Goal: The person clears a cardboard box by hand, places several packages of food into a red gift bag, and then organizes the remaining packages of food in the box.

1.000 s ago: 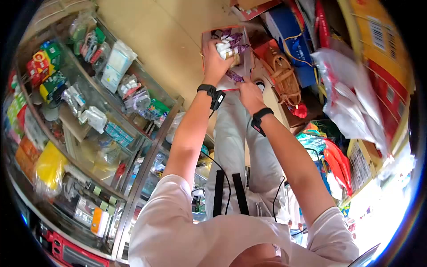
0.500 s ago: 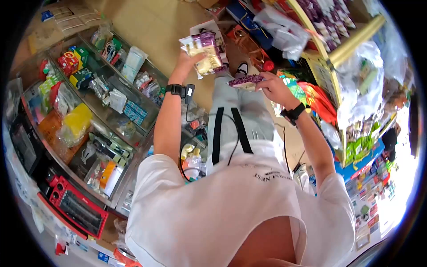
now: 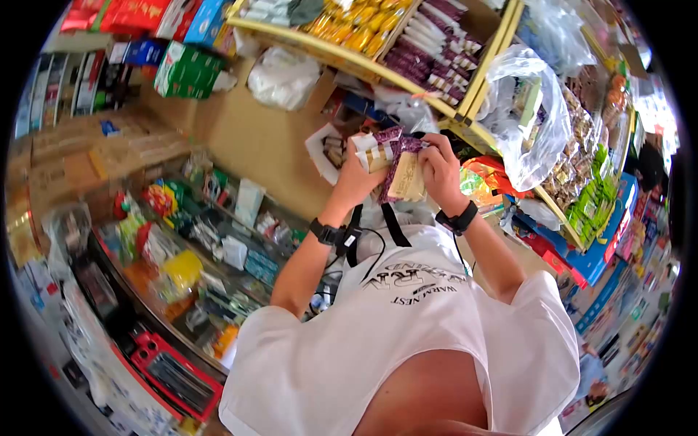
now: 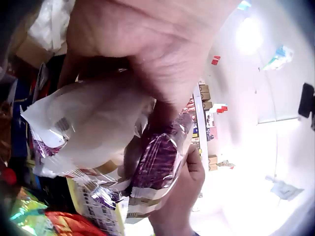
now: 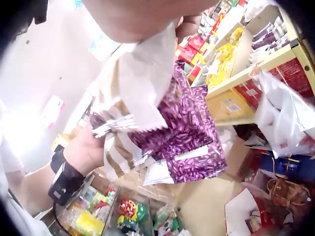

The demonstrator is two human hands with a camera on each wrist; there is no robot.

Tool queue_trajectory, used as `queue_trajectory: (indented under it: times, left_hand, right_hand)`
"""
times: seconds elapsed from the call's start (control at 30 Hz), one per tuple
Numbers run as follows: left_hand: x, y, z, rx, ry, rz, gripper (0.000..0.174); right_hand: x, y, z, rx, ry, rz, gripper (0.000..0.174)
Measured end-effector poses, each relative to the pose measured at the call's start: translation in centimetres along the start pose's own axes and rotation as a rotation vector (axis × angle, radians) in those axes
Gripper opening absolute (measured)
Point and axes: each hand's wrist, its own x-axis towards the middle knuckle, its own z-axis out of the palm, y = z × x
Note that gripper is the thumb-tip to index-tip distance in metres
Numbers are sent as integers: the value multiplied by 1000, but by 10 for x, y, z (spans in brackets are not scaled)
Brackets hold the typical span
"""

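Both hands are together in front of the body, with several purple-and-cream snack packets between them. My left hand (image 3: 352,183) grips packets (image 3: 374,157) with white and cream wrappers. The fingers of my right hand (image 3: 441,173) hold the upper edge of another packet (image 3: 408,179), its cream face turned up beside the left hand's bunch. In the left wrist view, the left thumb presses on a shiny purple wrapper (image 4: 160,160). In the right wrist view, purple grain-printed packets (image 5: 192,132) hang below the right hand, partly overlapped by a white wrapper (image 5: 142,78).
An open carton (image 3: 317,151) with packets inside stands on the floor just beyond the hands. Ahead is a yellow-edged shelf (image 3: 465,110) with bins of purple packets (image 3: 436,45) and yellow packets (image 3: 356,27). A glass display case (image 3: 218,247) runs along the left; plastic bags (image 3: 527,116) hang at right.
Both hands have come up from the floor carton toward the body and drawn together, bringing the packets side by side. The head view has swung up to the shelf bins.
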Motion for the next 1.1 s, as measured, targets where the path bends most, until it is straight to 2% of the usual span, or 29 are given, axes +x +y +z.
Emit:
queue_trajectory:
  times: [0.03,0.07,0.1,0.17,0.23,0.27,0.3,0.37,0.43,0.5,0.57,0.63,0.67,0.7,0.77,0.8,0.83,0.9,0.93,0.97,1.03,1.1]
  left_hand:
    - [10,-3,5,-108,-51,-13,74]
    - [22,2,10,-87,-80,-22,73]
    - [35,6,14,-67,-109,-37,73]
    - [69,13,18,-23,-149,-29,74]
    - [100,25,22,25,-194,-31,75]
    - [116,42,24,192,-213,-13,75]
    - [132,60,27,361,-231,11,75]
    - [166,101,33,464,-338,34,71]
    - [214,112,39,439,-447,191,75]
    - [274,112,45,523,-480,265,82]
    - [337,135,65,342,-616,350,92]
    - [397,142,92,396,-658,483,81]
    - [406,153,107,344,-706,563,64]
    - [415,163,124,287,-754,646,48]
    - [458,150,159,66,-887,381,53]
    - [478,139,173,70,-929,480,53]
    - [498,129,191,75,-973,586,53]
    - [533,103,221,155,-1095,681,54]
    - [532,89,225,41,-1007,562,59]
    - [538,85,230,36,-1142,542,65]
    - [536,67,233,-148,-1096,408,74]
    - [529,53,230,-127,-1034,452,76]
  right_hand:
    - [5,3,4,21,80,78,20]
    - [22,-5,6,11,112,91,20]
    - [41,-15,7,120,311,216,19]
    - [62,-4,6,217,544,353,20]
    - [68,29,3,718,331,814,28]
    - [73,41,-5,793,231,914,39]
    - [78,48,-9,1046,240,1002,46]
    - [87,62,-19,1167,268,1095,48]
    - [105,69,-27,1368,428,1116,47]
    - [101,103,-25,1485,451,1052,47]
    - [108,123,-27,1471,540,1076,49]
    - [112,156,-22,1023,773,1036,53]
    - [105,184,-18,785,733,924,57]
    - [105,193,-20,781,745,928,57]
    - [106,204,-27,549,653,868,55]
    - [103,213,-29,737,649,925,54]
    - [116,195,-37,804,732,985,50]
    - [115,198,-41,996,717,1018,46]
    - [118,198,-42,972,719,1032,44]
    - [118,201,-40,978,712,1043,44]
    - [117,206,-39,904,667,1044,47]
    - [118,205,-40,897,657,1035,47]
